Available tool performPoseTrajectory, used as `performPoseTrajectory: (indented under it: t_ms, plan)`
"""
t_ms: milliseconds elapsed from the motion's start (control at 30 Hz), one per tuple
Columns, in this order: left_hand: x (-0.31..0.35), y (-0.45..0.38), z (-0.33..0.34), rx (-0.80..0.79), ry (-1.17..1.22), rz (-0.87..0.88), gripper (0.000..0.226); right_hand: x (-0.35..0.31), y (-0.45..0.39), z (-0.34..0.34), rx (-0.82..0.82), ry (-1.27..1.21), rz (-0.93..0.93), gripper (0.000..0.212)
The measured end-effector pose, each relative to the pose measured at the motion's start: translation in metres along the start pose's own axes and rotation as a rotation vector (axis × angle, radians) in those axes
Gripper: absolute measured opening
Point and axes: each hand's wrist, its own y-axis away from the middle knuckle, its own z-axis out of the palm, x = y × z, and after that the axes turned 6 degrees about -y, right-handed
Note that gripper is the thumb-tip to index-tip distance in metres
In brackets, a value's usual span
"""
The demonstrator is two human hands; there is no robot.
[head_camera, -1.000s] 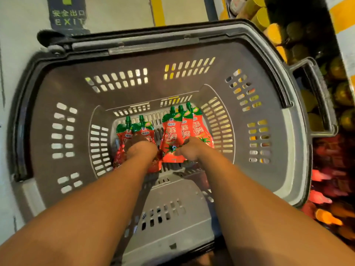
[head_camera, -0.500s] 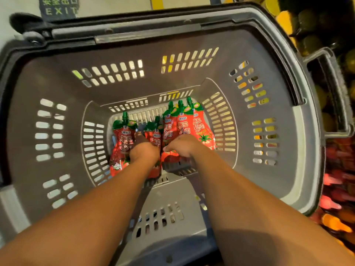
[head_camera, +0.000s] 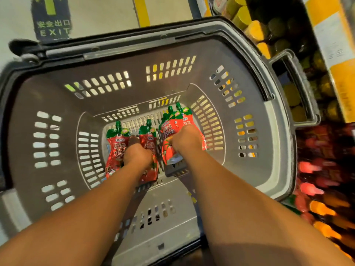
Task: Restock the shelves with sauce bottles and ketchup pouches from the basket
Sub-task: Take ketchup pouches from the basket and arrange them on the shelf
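Right, both my arms are down inside the grey basket (head_camera: 57, 96), reaching to its slatted floor where the ketchup pouches lie. My left hand (head_camera: 137, 157) sits between two of them: the left pouch (head_camera: 115, 148) lies flat by the basket's left inner wall, its green spout pointing away from me, and the middle pouch (head_camera: 148, 143) lies just beside it, partly under my knuckles. My fingers there are curled down over that pair, pressing on them; whether they have truly closed round either pouch I cannot tell, since my own hand hides the fingertips. My right hand (head_camera: 185, 142) is clenched on the right bunch of pouches (head_camera: 171, 129), at least two stacked together, green caps fanned out toward the far right corner and the silver bottom edge of one sticking out below my wrist. That bunch looks tilted up off the floor a little. The basket stands on the pale floor, its handle (head_camera: 299, 89) folded out to the right. Beyond that handle is the shelf (head_camera: 326, 169), blurred, with red and orange packs low down and yellow-lidded jars (head_camera: 255, 29) higher up. A floor sign reading EXIT (head_camera: 53, 31) shows past the basket's far rim.
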Motion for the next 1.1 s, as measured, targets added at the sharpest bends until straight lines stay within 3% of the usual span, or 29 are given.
performPoseTrajectory:
  t_ms: [233, 300, 433, 533, 667, 767, 867, 1100]
  plan:
    - [0.009, 0.030, -0.032, 0.048, 0.299, 0.063, 0.027, -0.008, 0.017, -0.027, -0.050, -0.181, 0.040, 0.017]
    - [0.013, 0.042, -0.043, 0.031, 0.387, 0.107, 0.020, -0.015, 0.029, -0.036, -0.029, -0.300, 0.046, 0.034]
    - [0.013, 0.065, -0.064, -0.121, 0.636, 0.155, 0.015, -0.023, 0.057, -0.058, -0.027, -0.510, 0.072, 0.043]
    - [0.007, 0.078, -0.078, -0.237, 0.791, 0.129, 0.016, -0.023, 0.080, -0.078, -0.036, -0.619, 0.081, 0.025]
    - [0.002, 0.106, -0.097, -0.404, 0.977, 0.133, 0.035, -0.013, 0.118, -0.110, -0.017, -0.795, 0.104, 0.029]
    - [0.002, 0.141, -0.113, -0.535, 1.026, 0.221, 0.028, -0.008, 0.140, -0.127, -0.020, -0.978, 0.123, 0.027]
    - [0.005, 0.175, -0.126, -0.633, 1.023, 0.330, 0.038, 0.000, 0.152, -0.138, 0.002, -1.100, 0.094, 0.042]
    - [0.021, 0.238, -0.132, -0.681, 1.009, 0.624, 0.042, 0.018, 0.224, -0.175, 0.056, -1.412, -0.014, 0.037]
